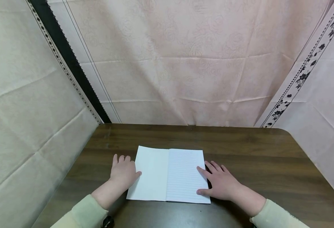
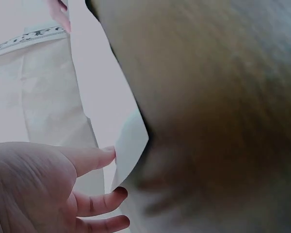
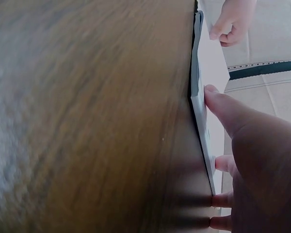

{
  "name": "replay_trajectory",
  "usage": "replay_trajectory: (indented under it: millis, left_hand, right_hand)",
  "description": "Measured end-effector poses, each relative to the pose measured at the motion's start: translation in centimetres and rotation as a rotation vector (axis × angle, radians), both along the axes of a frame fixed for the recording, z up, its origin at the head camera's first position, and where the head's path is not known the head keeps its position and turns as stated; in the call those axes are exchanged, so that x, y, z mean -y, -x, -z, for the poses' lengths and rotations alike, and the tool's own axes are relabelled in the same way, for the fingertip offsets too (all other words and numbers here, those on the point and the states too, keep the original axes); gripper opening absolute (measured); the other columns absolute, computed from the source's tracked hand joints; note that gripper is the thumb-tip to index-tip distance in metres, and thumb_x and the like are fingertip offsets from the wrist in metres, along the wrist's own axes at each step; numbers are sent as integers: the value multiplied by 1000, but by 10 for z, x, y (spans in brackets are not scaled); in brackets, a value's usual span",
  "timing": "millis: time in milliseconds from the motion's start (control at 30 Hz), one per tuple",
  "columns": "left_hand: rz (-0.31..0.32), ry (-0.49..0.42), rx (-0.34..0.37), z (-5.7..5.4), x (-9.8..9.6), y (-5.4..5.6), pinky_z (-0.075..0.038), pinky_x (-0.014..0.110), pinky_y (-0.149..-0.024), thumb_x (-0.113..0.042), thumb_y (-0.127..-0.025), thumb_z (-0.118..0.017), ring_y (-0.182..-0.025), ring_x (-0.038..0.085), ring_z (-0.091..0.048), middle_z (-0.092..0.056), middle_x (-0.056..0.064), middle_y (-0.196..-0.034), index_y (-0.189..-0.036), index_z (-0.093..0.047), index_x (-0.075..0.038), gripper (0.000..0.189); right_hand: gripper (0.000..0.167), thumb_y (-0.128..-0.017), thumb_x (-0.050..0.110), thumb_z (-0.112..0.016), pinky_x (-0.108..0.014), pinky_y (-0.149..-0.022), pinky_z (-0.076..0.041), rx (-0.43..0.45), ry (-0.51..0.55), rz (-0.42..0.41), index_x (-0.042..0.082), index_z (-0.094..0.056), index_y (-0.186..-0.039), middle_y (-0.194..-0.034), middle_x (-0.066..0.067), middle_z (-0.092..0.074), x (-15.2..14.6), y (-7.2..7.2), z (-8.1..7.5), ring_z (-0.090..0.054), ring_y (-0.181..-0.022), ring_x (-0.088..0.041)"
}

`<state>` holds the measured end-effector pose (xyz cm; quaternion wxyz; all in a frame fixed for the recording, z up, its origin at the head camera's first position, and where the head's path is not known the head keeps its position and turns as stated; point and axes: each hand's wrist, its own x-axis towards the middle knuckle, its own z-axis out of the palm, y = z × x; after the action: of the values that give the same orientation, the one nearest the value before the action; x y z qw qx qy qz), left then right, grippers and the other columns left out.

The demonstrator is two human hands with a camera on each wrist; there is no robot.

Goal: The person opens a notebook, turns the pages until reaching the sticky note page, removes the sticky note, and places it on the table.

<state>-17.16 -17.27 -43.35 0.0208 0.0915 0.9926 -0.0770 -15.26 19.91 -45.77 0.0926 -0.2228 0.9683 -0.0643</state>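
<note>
An open notebook (image 1: pixel 152 174) lies on the wooden table, with a blank page on the left and a lined page (image 1: pixel 186 174) on the right. My left hand (image 1: pixel 123 171) is at its left edge. The thumb touches the blank page, and the other fingers reach out beyond the edge. In the left wrist view this edge of the notebook (image 2: pixel 106 97) curves up, close to the fingertips. My right hand (image 1: pixel 222 183) rests at the right edge with fingers spread. Its thumb and index finger lie on the lined page, while other fingertips extend past the edge in the right wrist view.
The brown wooden table (image 1: pixel 269 164) has a rounded far right corner. Pale patterned cloth (image 1: pixel 184 79) hangs behind it and at both sides. A dark band (image 1: pixel 72 60) runs along the cloth at left. A black wristband (image 1: pixel 108 221) shows by the left sleeve.
</note>
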Motion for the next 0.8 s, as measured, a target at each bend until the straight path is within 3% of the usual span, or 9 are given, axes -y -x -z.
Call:
replay_trajectory:
  millis: [367, 500, 633, 800]
  left_hand:
    - [12, -3, 37, 2, 3, 3, -19, 67, -110, -48, -92, -65, -125, 47, -45, -58, 24, -122, -111, -68, 2, 54]
    - [31, -12, 36, 3, 0, 2, -28, 64, -107, -47, -92, -66, -121, 45, -48, -59, 23, -121, -117, -65, 2, 56]
    - [87, -72, 40, 5, -11, 0, -40, 57, -99, -43, -91, -69, -118, 40, -51, -59, 20, -121, -120, -64, 1, 53]
    - [190, -164, 113, 7, -30, -4, -37, 55, -107, -46, -92, -66, -134, 40, -44, -52, 19, -141, -133, -59, -2, 60]
  right_hand:
    - [93, -80, 79, -56, -66, -109, -25, 20, 0, 4, 25, -38, -154, -157, -17, -32, 1, 0, -3, -26, -144, -42]
    - [93, -80, 79, -56, -66, -108, -25, 25, 2, 9, 25, -38, -154, -158, -16, -32, 2, 1, -3, -26, -145, -42]
    - [94, -79, 80, -55, -66, -109, -25, 25, 1, 14, 26, -37, -154, -158, -16, -31, 2, 1, -2, -25, -145, -42]
    - [93, -80, 80, -55, -65, -109, -26, 16, -1, 15, 26, -37, -154, -158, -17, -30, 2, 0, -1, -25, -145, -42]
